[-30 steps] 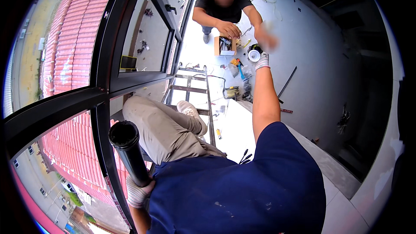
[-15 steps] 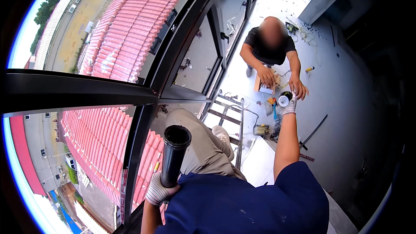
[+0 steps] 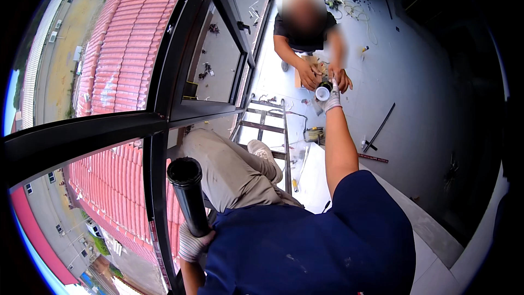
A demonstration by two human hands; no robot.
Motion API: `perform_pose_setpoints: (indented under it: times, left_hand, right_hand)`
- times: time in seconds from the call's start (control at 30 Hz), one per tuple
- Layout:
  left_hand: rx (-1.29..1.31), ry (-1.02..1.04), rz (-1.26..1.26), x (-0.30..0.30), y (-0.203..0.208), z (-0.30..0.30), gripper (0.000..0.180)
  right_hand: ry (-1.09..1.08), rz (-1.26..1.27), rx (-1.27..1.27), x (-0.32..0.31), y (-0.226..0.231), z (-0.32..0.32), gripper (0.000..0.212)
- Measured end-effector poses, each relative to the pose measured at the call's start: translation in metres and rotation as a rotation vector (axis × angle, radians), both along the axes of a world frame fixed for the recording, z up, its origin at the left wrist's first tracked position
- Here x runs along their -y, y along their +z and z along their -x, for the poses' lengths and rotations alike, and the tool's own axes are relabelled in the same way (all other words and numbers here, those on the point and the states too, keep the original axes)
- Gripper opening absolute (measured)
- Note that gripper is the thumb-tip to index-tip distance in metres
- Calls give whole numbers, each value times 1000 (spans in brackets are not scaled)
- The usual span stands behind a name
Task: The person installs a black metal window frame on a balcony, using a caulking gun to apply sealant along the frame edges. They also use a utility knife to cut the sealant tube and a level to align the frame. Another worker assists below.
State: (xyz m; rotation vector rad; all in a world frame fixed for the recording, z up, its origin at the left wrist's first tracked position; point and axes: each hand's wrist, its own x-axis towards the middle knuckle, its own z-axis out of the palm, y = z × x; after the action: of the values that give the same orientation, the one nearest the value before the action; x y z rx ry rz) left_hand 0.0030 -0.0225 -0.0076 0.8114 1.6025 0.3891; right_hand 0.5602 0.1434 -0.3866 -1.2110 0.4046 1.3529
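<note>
My left hand (image 3: pixel 195 241), in a striped white glove, is wrapped round the lower part of a black open-ended tube (image 3: pixel 188 196) that stands nearly upright by the window frame. Stretched out ahead, my gloved right hand (image 3: pixel 333 100) is closed on a dark round piece with a white cup-like end (image 3: pixel 323 93). A co-worker in a dark shirt (image 3: pixel 305 38) stands lower down, facing me. The co-worker's hands (image 3: pixel 339 80) meet the same piece from the far side, beside my fingers. Its far part is hidden by the hands.
A black window frame (image 3: pixel 158 125) runs along my left, with red tiled roofs (image 3: pixel 125 38) outside. Below my legs stands a metal ladder (image 3: pixel 273 125). A cardboard box (image 3: pixel 298 79), dark bars (image 3: pixel 380 125), cords and scraps lie on the pale floor.
My view has shifted, so the scene sits further left and up. The co-worker's hands have closed in around the round piece by my right hand. My left hand keeps its hold on the tube.
</note>
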Motion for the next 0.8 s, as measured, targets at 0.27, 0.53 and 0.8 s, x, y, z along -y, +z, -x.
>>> perform_pose_setpoints:
  times: [0.27,0.53,0.8]
  left_hand:
    - [31,-25,-10,-8,2,-2,38]
    - [-69,-70,-37,-4,9,-9,37]
    - [16,-2,-39,3,-3,16,38]
  right_hand:
    - [157,-629,-748,-31,-108,-33,43]
    - [21,38,-85,14,-14,12,45]
    - [324,41,-119,46,15,33,50]
